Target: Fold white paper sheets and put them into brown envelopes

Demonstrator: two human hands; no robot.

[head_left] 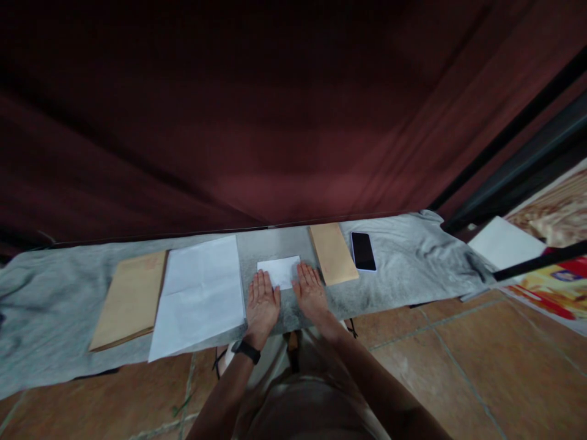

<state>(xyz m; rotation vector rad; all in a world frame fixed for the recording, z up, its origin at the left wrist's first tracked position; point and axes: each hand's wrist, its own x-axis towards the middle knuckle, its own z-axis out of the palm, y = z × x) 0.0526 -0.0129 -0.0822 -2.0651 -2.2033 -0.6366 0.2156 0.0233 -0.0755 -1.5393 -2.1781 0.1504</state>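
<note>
A small folded sheet of white paper (279, 269) lies on the grey cloth in front of me. My left hand (263, 301) rests palm down at its left edge, fingers stretched out, with a dark watch on the wrist. At the right edge of the paper, my right hand (310, 292) lies flat with its fingers extended. To the left is a larger stack of white paper (202, 299) with fold creases. A brown envelope (334, 253) sits just right of my right hand.
A pile of brown envelopes (131, 296) lies at the left. Beyond the single envelope is a smartphone (364, 251) with a dark screen. The grey cloth (408, 256) covers a narrow bench against a dark red curtain (284, 140). Black metal bars (527, 146) stand at the right.
</note>
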